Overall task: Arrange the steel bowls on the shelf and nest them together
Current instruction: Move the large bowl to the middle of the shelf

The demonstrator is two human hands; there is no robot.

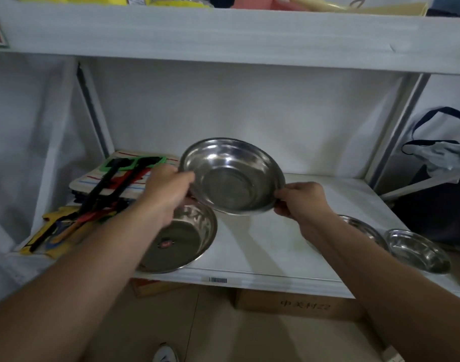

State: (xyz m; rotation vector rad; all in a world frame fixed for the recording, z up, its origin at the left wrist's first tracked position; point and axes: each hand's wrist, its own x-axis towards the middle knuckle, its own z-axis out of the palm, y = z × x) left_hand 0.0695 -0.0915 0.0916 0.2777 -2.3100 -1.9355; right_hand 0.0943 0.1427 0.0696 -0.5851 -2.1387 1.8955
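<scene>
I hold a shiny steel bowl [231, 176] tilted toward me above the white shelf [263, 246]. My left hand [168, 189] grips its left rim and my right hand [300, 201] pinches its right rim. Below my left hand a wider steel bowl [187, 239] with a red sticker inside rests near the shelf's front edge. At the right end of the shelf stands a small steel bowl [417, 250], and another steel bowl [362, 228] beside it is mostly hidden behind my right forearm.
Black and red utensils [114, 184] lie on striped cloths [134, 163] at the shelf's left. An upper shelf [223, 35] hangs overhead. A dark bag [438, 158] sits to the right. Cardboard boxes [299, 307] stand on the floor below.
</scene>
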